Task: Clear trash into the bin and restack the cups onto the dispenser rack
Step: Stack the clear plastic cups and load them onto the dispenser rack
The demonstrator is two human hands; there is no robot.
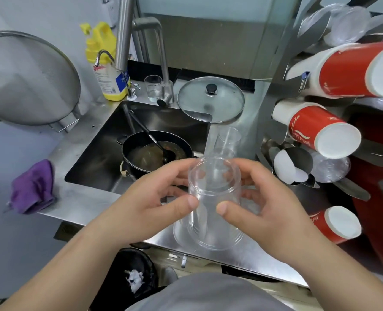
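Both hands hold a clear plastic cup (pixel 213 207) upside down over the steel counter's front edge. My left hand (pixel 154 198) grips its left side and my right hand (pixel 255 198) grips its right side, thumbs toward me. More clear cups (pixel 227 140) stand just behind it. The dispenser rack (pixel 275 86) at the right carries red paper cups (pixel 316 129) and clear cups (pixel 343 21) in its slots. A black bin (pixel 132 274) with crumpled white trash sits on the floor below the counter.
A sink (pixel 109 142) holds a dirty black pan (pixel 154 151) with a ladle. A glass lid (pixel 210 99), a small glass (pixel 153 88), a faucet (pixel 161 61) and a yellow bottle (pixel 105 63) stand behind it. A purple cloth (pixel 32 187) lies at left, a steel strainer (pixel 26 81) above.
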